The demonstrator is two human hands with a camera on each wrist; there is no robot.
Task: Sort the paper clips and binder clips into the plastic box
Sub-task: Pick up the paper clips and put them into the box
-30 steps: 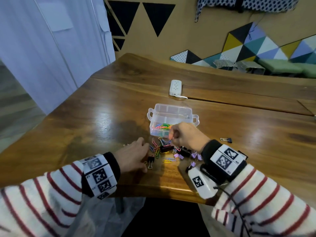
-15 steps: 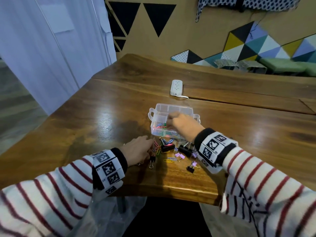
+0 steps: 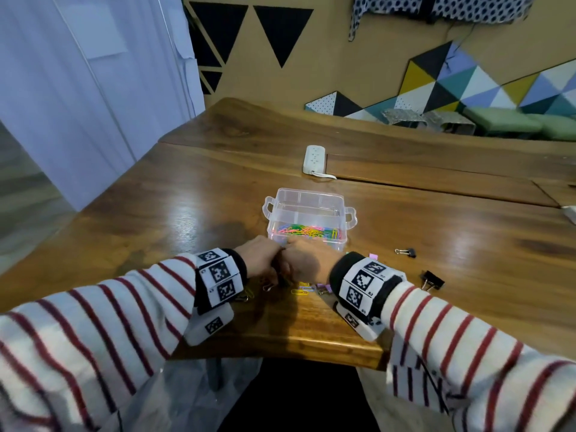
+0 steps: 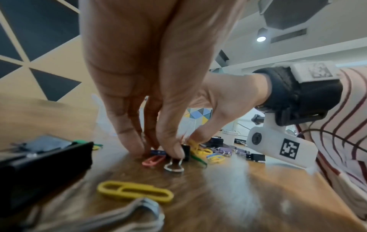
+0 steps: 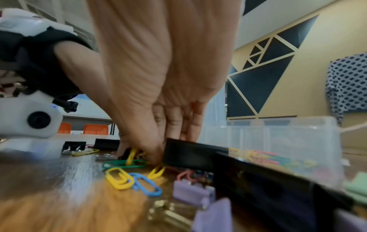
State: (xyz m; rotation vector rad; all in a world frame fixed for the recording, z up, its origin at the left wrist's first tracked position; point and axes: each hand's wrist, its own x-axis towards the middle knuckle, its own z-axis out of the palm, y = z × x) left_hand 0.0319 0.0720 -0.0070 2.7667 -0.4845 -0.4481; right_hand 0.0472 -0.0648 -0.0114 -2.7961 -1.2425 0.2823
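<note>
The clear plastic box [image 3: 311, 199] stands mid-table, with coloured paper clips [image 3: 307, 231] in its near compartment. Both hands meet over the loose pile right in front of it. My left hand [image 3: 265, 263] points its fingers down and pinches a small black binder clip [image 4: 185, 153] whose silver handle [image 4: 173, 166] lies on the wood. My right hand [image 3: 307, 263] pinches a yellow paper clip [image 5: 131, 156] that stands up from the pile. A large black binder clip [image 5: 190, 155] lies right beside the right fingers. My hands hide most of the pile in the head view.
Loose yellow [image 4: 135, 191], green [image 5: 123, 164] and blue [image 5: 147, 185] paper clips and lilac binder clips [image 5: 190, 192] lie around the fingers. Two black binder clips [image 3: 405, 252] [image 3: 431, 280] sit apart on the right. A white power strip [image 3: 314, 159] lies behind the box. The table's front edge [image 3: 311, 350] is close.
My right hand has come back from over the box to the pile in front of it. My left hand has shifted right, so both hands now touch at the pile.
</note>
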